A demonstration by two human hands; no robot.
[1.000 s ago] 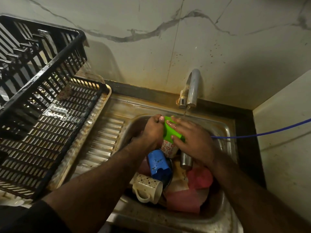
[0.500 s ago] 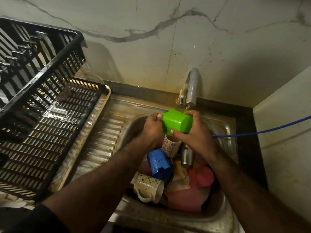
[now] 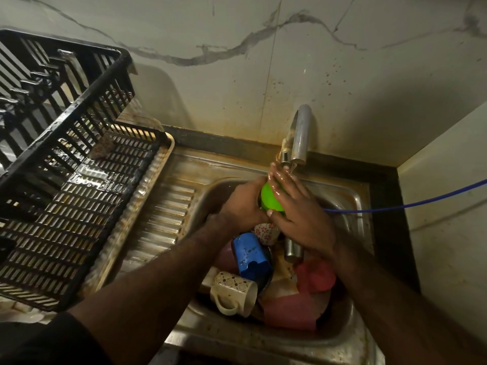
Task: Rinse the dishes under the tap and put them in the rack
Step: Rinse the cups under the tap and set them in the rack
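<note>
A bright green cup is held over the steel sink, just under the metal tap. My left hand grips the cup from the left. My right hand lies over its right side with fingers straight, fingertips wet under the spout. Below them in the sink lie a blue cup, a cream patterned mug, a floral cup, a steel tumbler and pink plastic pieces. The black slatted rack stands at the left.
The rack sits on a cream tray beside the ribbed steel drainboard. A blue hose runs from the right wall into the sink. A stained marble wall rises behind the tap.
The green cup has turned from lying sideways to showing its round end. My right hand has slid up over it, fingers now straight and reaching the spout.
</note>
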